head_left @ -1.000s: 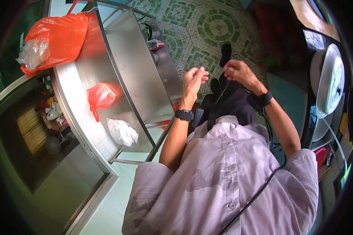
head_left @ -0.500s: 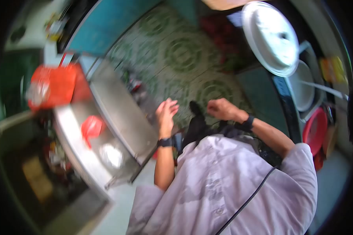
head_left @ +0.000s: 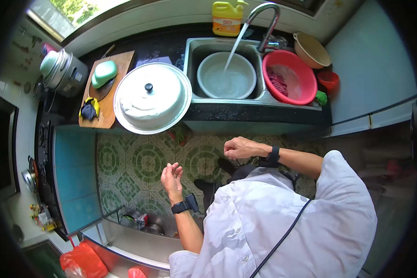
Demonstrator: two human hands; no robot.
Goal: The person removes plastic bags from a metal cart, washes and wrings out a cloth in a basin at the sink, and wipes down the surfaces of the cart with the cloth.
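The left hand is about half open in the air over the patterned floor, its fingers slightly bent and nothing showing in its grasp. The right hand has its fingers curled into a loose fist just below the counter; whether it has hold of something small, I cannot tell. Both wrists wear black bands, and both hands are apart from the counter. The big round lid with a black knob is nearest to the left hand, at the counter's front edge, overlapping the cutting board. A green box and a dark and yellow cloth rest on that board. In front of the right hand is the sink, where water runs from the tap into a white basin. Just right of it, a pink basin holds cloudy water and a red patterned cloth, with a colander behind. A yellow bottle stands behind the sink.
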